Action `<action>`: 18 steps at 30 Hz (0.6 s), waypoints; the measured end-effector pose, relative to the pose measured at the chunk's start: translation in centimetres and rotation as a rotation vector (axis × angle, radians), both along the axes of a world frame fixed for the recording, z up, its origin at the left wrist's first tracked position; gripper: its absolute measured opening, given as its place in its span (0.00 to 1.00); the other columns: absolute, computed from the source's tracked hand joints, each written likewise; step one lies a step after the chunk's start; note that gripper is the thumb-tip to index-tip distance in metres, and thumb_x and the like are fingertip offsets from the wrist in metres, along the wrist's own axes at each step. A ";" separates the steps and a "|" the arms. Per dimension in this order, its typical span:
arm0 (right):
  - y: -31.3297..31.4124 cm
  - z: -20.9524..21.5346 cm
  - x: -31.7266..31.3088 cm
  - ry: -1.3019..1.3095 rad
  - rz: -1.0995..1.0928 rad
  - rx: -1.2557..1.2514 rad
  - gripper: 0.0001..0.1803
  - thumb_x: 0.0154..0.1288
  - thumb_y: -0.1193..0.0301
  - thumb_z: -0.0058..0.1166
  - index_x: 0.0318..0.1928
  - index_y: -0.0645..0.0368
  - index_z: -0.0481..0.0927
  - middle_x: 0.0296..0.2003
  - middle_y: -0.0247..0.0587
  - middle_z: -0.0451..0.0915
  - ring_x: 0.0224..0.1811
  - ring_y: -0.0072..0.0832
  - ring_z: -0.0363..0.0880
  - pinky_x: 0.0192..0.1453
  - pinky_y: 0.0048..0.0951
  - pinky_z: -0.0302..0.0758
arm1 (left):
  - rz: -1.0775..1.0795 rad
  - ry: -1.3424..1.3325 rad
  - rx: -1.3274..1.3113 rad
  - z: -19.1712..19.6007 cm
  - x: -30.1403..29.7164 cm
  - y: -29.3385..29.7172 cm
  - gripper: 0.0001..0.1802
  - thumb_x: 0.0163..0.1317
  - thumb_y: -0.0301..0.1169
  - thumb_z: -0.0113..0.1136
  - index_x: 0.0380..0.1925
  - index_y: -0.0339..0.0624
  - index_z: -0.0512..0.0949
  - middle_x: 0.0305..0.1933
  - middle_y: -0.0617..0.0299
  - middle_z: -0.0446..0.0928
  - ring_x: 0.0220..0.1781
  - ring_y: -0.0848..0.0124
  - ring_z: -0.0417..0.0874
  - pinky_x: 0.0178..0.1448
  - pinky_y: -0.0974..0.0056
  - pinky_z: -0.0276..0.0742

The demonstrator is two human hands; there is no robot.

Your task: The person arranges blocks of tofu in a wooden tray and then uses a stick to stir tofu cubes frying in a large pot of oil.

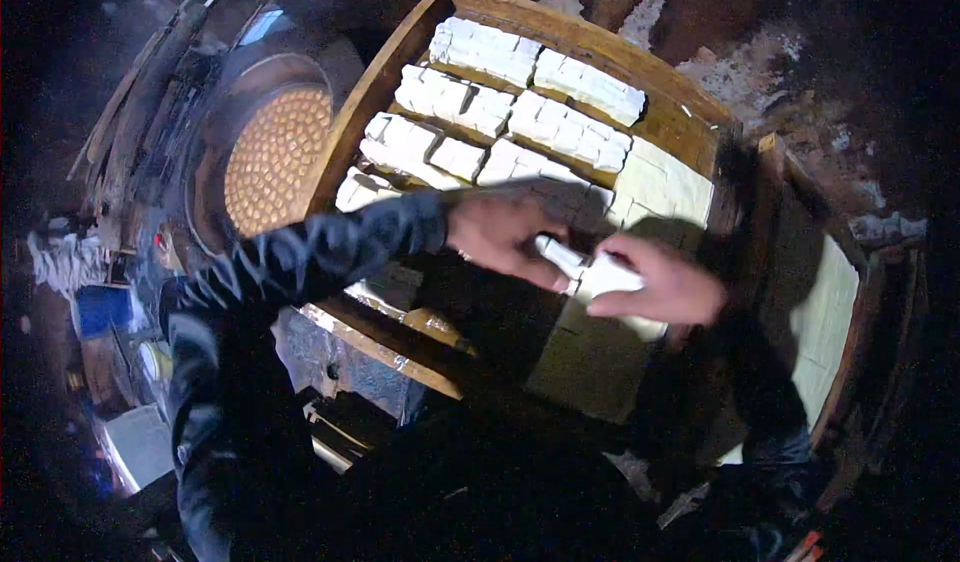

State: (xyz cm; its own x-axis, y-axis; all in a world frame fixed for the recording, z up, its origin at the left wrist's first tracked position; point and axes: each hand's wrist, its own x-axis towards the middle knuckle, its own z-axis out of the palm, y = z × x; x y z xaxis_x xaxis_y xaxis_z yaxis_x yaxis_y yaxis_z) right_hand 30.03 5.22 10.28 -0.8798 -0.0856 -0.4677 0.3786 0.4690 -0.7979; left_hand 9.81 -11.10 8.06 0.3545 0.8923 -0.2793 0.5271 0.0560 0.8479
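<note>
A wooden tray (385, 82) in front of me holds rows of white rectangular blocks (470, 102), cut and spaced apart, with an uncut pale slab (665, 182) at its right side. My left hand (505, 232) reaches across the tray's middle, fingers curled around a white block (560, 255). My right hand (660, 282) meets it from the right, pinching another white block (608, 277). The two hands almost touch above the tray's near right part.
A round pan of small golden-brown pieces (275, 157) sits left of the tray. A second wooden tray with a pale slab (825, 322) stands at the right. Blue containers and clutter (100, 307) lie at the far left. The surroundings are dark.
</note>
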 end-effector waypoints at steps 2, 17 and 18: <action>-4.7 -1.6 0.6 0.151 -0.048 0.054 0.37 0.49 0.54 0.71 0.51 0.65 0.70 0.43 0.51 0.77 0.46 0.37 0.78 0.50 0.36 0.75 | 0.058 -0.015 0.115 -1.8 0.7 -4.1 0.30 0.56 0.47 0.66 0.49 0.36 0.74 0.51 0.44 0.74 0.55 0.50 0.75 0.55 0.54 0.74; -17.2 -7.6 2.8 0.408 -0.119 0.727 0.45 0.49 0.69 0.67 0.65 0.68 0.57 0.58 0.56 0.66 0.60 0.50 0.64 0.64 0.44 0.63 | 0.079 0.650 0.585 -7.7 4.4 -13.3 0.43 0.51 0.52 0.63 0.61 0.36 0.64 0.55 0.51 0.69 0.60 0.54 0.68 0.66 0.51 0.59; -17.3 -7.9 3.0 0.425 -0.107 0.769 0.45 0.49 0.69 0.67 0.65 0.68 0.57 0.58 0.56 0.66 0.60 0.50 0.64 0.64 0.44 0.63 | 0.077 0.675 0.601 -7.8 4.6 -13.4 0.44 0.51 0.52 0.63 0.62 0.36 0.63 0.56 0.51 0.68 0.61 0.55 0.68 0.67 0.51 0.58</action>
